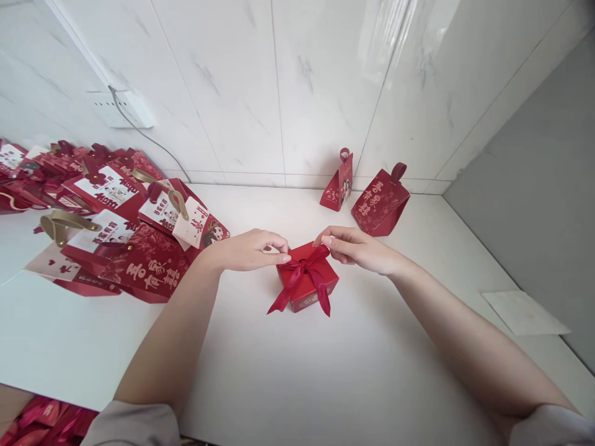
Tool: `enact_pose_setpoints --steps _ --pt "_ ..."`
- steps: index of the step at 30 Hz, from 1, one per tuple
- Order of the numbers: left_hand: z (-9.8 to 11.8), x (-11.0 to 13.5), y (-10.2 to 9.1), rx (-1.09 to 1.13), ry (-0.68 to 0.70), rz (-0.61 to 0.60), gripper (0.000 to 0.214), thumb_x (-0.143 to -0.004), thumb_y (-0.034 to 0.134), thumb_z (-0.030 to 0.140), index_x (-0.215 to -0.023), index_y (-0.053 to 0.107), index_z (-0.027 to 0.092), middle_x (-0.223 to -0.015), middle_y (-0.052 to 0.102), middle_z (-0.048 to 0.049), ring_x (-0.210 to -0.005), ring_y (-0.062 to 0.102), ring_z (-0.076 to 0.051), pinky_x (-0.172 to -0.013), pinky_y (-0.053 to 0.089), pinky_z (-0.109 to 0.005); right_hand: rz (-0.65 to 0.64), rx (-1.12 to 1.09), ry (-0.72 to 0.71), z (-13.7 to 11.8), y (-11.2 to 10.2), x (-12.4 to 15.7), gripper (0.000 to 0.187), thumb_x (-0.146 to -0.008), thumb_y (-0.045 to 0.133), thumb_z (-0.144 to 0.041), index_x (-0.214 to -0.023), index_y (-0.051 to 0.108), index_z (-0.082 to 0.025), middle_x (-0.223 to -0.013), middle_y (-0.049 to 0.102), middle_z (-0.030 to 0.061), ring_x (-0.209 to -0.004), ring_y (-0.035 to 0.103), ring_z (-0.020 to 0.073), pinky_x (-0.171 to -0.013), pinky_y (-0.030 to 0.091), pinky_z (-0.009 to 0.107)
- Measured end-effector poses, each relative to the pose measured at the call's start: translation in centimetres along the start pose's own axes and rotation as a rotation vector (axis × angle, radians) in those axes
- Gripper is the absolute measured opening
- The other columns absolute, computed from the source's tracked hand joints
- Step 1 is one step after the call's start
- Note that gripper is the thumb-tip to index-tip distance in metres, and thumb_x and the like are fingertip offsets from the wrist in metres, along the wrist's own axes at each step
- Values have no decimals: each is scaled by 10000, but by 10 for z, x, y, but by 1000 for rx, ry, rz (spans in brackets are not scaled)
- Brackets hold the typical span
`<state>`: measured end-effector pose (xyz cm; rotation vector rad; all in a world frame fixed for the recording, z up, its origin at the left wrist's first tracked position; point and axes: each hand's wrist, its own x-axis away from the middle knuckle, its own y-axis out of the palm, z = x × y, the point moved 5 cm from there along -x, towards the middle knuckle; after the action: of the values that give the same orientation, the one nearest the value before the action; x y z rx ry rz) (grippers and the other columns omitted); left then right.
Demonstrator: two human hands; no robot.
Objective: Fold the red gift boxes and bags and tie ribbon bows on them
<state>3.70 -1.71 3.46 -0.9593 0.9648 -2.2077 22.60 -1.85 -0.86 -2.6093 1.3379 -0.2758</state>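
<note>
A small red gift box (328, 277) stands on the white table in front of me, with a dark red satin ribbon (304, 267) tied in a bow on its top. Two ribbon tails hang over the near side. My left hand (251, 249) pinches the bow's left loop at the box's upper left edge. On the other side, my right hand (356, 248) has its thumb and index finger closed on the right loop. The fingers partly cover both loops.
Several red gift boxes with gold or red handles (153, 263) crowd the left side. Two red boxes (381, 201) stand near the tiled wall, behind my right hand. A white sheet (525, 311) lies at right. More red items (46, 421) show below the table's left edge.
</note>
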Motion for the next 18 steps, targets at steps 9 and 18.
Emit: enact_pose_setpoints --steps 9,18 --pt "3 -2 0 87 101 23 323 -844 484 494 -828 637 210 -1252 568 -34 -1101 527 -189 -903 379 -271 -266 -109 75 18 9 1 397 -873 553 -534 -752 571 -156 -548 411 -51 -508 315 76 -503 237 232" --pt "-2 -10 5 46 119 -16 318 -870 435 452 -831 618 195 -1101 590 -37 -937 544 -163 -844 377 -256 -300 -106 17 19 10 3 391 -901 516 -509 -710 481 -169 -641 388 -40 -579 324 93 -556 253 246"
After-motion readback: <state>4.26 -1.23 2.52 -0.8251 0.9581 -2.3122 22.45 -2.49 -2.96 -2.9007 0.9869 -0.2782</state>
